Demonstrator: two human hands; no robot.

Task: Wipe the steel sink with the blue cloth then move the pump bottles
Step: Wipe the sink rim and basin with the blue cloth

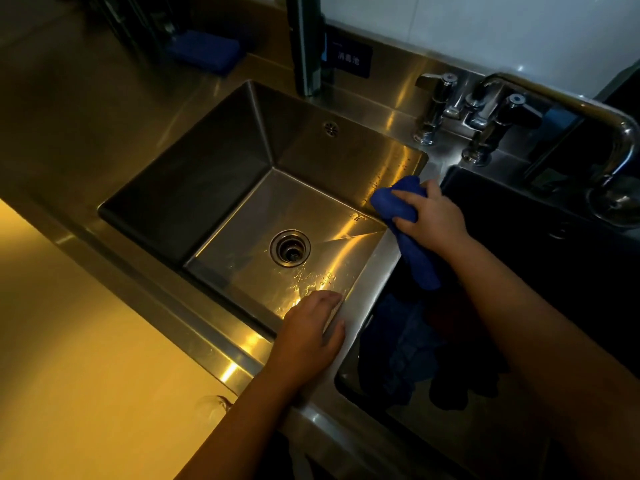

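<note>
The fingers of the right hand (433, 216) are clamped on the blue cloth (403, 206), bunched into a wad, and press it on the right wall of the steel sink (221, 143), near the top edge, at about 3 o'clock from the drain (290, 247). A tail of the cloth hangs back under the wrist, over the divider rim. The left hand (311, 330) lies flat, fingers together and holding nothing, on the rim at about 5 o'clock from the drain.

I judge the wiping as in progress: water drops are visible on the basin floor near the left hand and on the right wall, so much surface is left. No pump bottles are in view, so that step is not yet begun.

The basin is empty and gives free room for strokes. The taps (433, 109) stand at 1 o'clock, close behind the cloth. The second basin (485, 188) at the right is dark; something like cloth lies in it.
</note>
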